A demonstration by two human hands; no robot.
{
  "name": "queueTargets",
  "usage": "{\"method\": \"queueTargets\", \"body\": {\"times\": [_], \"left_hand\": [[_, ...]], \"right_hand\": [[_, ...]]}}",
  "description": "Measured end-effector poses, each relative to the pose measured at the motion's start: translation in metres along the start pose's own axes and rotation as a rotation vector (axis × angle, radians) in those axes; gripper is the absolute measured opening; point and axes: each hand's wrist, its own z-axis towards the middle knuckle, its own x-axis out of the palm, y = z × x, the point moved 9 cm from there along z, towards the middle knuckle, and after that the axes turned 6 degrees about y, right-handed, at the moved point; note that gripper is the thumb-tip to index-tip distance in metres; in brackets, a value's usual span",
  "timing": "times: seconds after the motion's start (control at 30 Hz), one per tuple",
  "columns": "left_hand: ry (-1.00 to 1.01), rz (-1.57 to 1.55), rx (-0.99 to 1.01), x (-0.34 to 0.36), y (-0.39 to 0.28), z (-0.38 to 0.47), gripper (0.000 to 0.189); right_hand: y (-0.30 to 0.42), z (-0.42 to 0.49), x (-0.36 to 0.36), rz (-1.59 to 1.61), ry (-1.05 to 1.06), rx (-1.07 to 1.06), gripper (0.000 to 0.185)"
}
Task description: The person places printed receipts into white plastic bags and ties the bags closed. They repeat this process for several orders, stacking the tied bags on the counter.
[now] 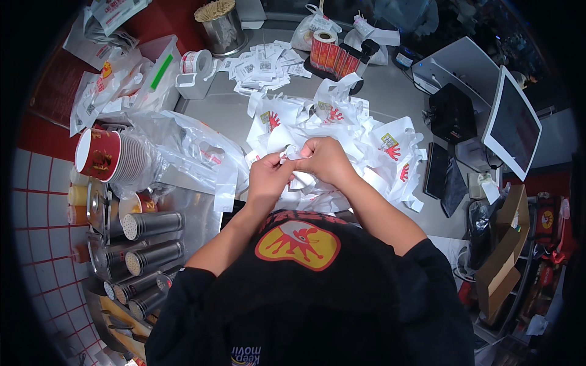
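My left hand and my right hand meet over a spread of white plastic carrier bags with red crown-like prints. Between them, the fingertips of both hands pinch a small twisted piece of white plastic, seemingly the top or handles of a bag. What lies under the hands is partly hidden. Left of my left hand lies a clear plastic bag with red print. A pile of printed paper slips on a spike stands beyond the bags.
Stacked red paper cups and metal canisters stand at the left. A label roll dispenser and a tin of wooden sticks are at the back. At the right are a screen, a black box and an open cardboard box.
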Motion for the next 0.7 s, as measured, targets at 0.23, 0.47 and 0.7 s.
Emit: {"method": "queueTargets", "body": {"times": [0.23,0.47,0.7], "left_hand": [[-0.273,-0.034,0.122,-0.047,-0.014,0.001,0.015],[-0.314,-0.224,0.139,-0.079,-0.017,0.007,0.018],[-0.191,-0.288,0.077,-0.066,-0.009,0.002,0.022]], "right_hand": [[-0.023,0.000,-0.014,0.435,-0.016,0.100,0.029],[0.001,-0.018,-0.059,-0.501,-0.366,-0.059,0.022],[-0.015,-0.095,-0.188,0.202,-0.722,-0.201,0.020]]}}
